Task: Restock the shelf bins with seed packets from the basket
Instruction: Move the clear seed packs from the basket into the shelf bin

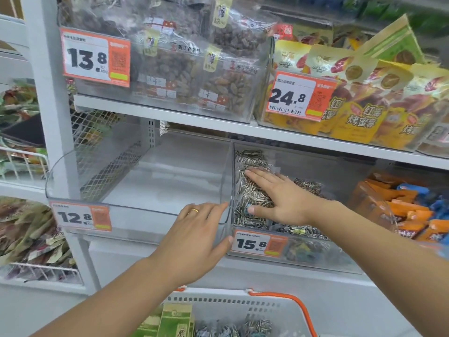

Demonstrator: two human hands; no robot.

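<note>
My right hand [281, 198] lies flat, fingers spread, on a clear packet of striped sunflower seeds [252, 188] inside the clear bin tagged 15.8 [315, 254]. My left hand [196, 237], a gold ring on one finger, rests against the front corner where that bin meets the clear bin tagged 12.8 [136, 215], which holds nothing. Below, a white basket with an orange handle [243, 302] carries green packets [175, 319] and more striped seed packets [255, 327].
The shelf above bears a bin of brown nut bags tagged 13.8 [170, 76] and a bin of yellow snack bags tagged 24.8 [359, 103]. Orange and blue packets [408, 210] fill the bin at the right. Wire baskets of leafy-print packets [31, 239] stand at the left.
</note>
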